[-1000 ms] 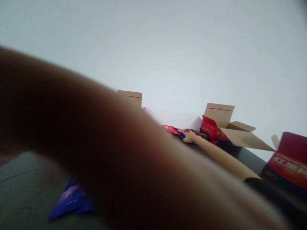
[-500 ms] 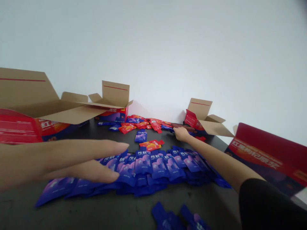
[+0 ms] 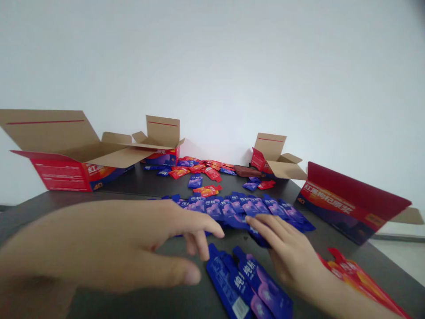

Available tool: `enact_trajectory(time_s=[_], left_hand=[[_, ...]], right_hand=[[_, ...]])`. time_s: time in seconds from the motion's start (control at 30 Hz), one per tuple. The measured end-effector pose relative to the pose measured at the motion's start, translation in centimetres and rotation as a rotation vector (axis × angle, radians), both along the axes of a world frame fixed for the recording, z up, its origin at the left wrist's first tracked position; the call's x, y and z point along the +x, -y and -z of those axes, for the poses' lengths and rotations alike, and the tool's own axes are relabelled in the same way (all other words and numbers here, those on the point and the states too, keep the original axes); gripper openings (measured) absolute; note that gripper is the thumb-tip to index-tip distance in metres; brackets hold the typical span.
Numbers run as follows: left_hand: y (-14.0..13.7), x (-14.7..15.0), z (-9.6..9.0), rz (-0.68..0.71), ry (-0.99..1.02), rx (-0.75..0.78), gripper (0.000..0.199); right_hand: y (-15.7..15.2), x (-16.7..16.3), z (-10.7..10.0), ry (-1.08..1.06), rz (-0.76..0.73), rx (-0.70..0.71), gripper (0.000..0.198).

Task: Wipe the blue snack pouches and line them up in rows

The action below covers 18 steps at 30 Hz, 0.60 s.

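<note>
My left hand (image 3: 142, 243) hovers over the near left of the dark table, thumb and fingers apart, holding nothing. Under the curled fingers of my right hand (image 3: 288, 243) is a blue pouch (image 3: 259, 235), gripped near the front of the wide row of blue pouches (image 3: 214, 208). Between and below the two hands lies a small group of blue pouches (image 3: 262, 283) with purple fruit prints, overlapping one another. My left hand hides part of the row's left side.
Open cartons stand around the table: one at left (image 3: 63, 175), one at back left (image 3: 166, 157), one at back right (image 3: 265, 166), one at right (image 3: 345, 208). Red pouches (image 3: 361, 279) lie near right. Mixed pouches (image 3: 195, 168) and a brown case (image 3: 247, 171) lie farther back.
My right hand has drawn back from the far pouches to the near side, now with a blue pouch. My left hand has moved right, toward the near group. The camera view has shifted.
</note>
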<state>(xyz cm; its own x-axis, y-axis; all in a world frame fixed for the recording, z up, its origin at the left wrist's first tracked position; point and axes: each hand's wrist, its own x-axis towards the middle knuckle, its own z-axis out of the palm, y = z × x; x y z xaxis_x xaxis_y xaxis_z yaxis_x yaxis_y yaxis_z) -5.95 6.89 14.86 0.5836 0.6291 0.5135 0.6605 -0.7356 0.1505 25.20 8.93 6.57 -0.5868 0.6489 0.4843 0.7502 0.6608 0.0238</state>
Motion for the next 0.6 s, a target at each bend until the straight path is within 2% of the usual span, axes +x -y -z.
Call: enact_trajectory(time_s=[0.07, 0.13, 0.2, 0.3, 0.37, 0.43, 0.47, 0.5, 0.6], left_hand=[[0.3, 2.6, -1.5, 0.282, -0.181, -0.289, 0.031], [0.6, 4.9, -1.2, 0.331, -0.208, -0.391, 0.024], [0.8, 6.9, 1.1, 0.317, -0.204, -0.368, 0.021], [1.0, 8.9, 6.4, 0.189, -0.176, -0.279, 0.035], [0.8, 9.5, 9.7, 0.174, -0.204, -0.261, 0.045], [0.5, 9.7, 12.2, 0.219, -0.248, -0.267, 0.052], [0.3, 9.8, 13.2, 0.224, -0.259, -0.262, 0.053], [0.0, 9.8, 14.0, 0.223, -0.263, -0.249, 0.054], [-1.0, 9.9, 16.3, 0.209, -0.256, -0.121, 0.056]], right_hand=[[3.2, 0.0, 3.0, 0.031, -0.011, -0.140, 0.071], [5.1, 0.0, 5.1, 0.042, -0.038, -0.275, 0.073], [5.9, 0.2, 5.6, 0.017, -0.059, -0.369, 0.073], [4.1, 1.2, 3.1, -0.083, -0.012, -0.391, 0.051], [0.4, 2.2, 0.7, -0.119, 0.057, -0.315, 0.032], [-5.1, 3.4, -1.0, -0.078, 0.186, -0.259, 0.026], [-8.3, 3.9, -1.4, -0.033, 0.273, -0.279, 0.028], [-11.6, 4.5, -1.5, 0.029, 0.358, -0.325, 0.029], [-20.7, 5.8, -0.3, 0.105, 0.450, -0.388, 0.039]])
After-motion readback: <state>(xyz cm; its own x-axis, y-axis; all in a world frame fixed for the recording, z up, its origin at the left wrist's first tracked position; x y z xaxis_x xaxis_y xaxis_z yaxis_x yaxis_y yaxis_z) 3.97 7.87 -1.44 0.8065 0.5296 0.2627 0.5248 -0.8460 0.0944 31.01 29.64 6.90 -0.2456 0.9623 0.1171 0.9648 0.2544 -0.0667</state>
